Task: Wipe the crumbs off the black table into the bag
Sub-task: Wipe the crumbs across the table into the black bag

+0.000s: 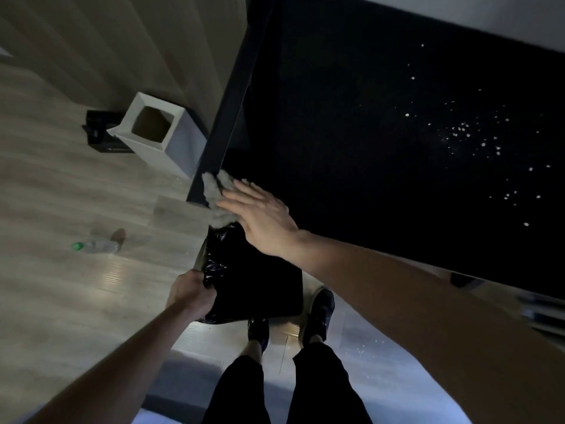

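At frame centre, right hand flat on cloth at table corner, left hand gripping bag below to catch crumbs.

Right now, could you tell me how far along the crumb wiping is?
Early to midway. The right hand presses a grey cloth flat at the black table corner, just above the black bag the left hand grips open. A wide scatter of crumbs remains farther along the tabletop.
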Tool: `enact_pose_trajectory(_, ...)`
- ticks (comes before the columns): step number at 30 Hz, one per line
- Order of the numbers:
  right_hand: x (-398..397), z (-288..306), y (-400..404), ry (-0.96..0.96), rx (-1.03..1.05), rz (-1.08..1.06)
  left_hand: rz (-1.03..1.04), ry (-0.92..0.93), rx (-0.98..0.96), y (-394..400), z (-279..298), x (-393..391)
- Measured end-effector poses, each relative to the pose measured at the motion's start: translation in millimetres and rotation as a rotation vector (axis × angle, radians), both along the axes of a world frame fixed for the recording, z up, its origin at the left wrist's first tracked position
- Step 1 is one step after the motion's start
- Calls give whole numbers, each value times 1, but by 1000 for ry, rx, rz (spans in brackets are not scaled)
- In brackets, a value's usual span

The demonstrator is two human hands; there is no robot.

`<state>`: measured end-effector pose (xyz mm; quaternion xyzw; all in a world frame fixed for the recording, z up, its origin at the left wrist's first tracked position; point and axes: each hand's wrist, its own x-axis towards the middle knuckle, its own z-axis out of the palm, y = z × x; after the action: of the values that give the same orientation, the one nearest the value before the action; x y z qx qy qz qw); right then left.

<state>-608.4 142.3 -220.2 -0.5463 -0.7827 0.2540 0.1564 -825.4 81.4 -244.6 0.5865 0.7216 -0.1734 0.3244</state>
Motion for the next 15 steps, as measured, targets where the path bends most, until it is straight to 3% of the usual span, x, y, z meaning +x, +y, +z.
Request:
enact_pose_trajectory(5,15,2,-91,85,-285,189,13,-37,-1,3,7,-7)
enact_pose_trajectory(7,27,7,-123,100,-301,182,-14,-53,-2,4,8,-3)
enact_pose_trajectory(15,99,58,-123,283,-184,-436,-150,-103,-4,0,6,38)
